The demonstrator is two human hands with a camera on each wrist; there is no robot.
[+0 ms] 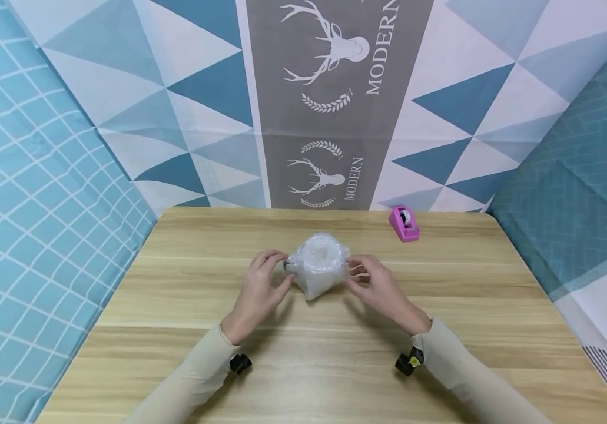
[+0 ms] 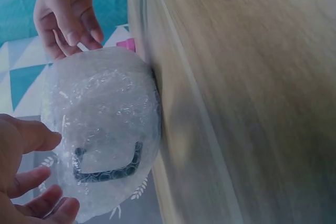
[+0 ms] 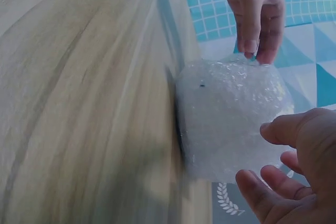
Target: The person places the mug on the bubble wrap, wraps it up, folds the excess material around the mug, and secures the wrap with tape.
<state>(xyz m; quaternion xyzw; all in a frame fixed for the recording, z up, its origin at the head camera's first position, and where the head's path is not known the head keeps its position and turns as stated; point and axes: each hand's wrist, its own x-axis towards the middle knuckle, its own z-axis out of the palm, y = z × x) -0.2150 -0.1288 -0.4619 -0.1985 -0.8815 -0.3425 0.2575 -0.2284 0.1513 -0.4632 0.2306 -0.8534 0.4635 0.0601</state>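
A bubble-wrapped bundle [image 1: 320, 265] sits on the wooden table [image 1: 303, 365] between the two hands. Through the clear wrap, on the side facing the left wrist camera, shows a dark U-shaped band [image 2: 107, 174]; what is inside cannot be told. My left hand [image 1: 261, 288] is at the bundle's left side, thumb and fingers spread apart and loosely bent. On the opposite side, my right hand [image 1: 380, 288] has its fingers apart and slightly curved, with the fingertips close to the wrap. Whether either hand touches the wrap is hard to tell.
A pink tape dispenser [image 1: 404, 224] stands near the table's back right edge. Behind the table hangs a patterned cloth [image 1: 329, 118] with deer heads and triangles. Blue checked cloth [image 1: 43, 206] borders the left side, and teal cloth [image 1: 573, 194] the right.
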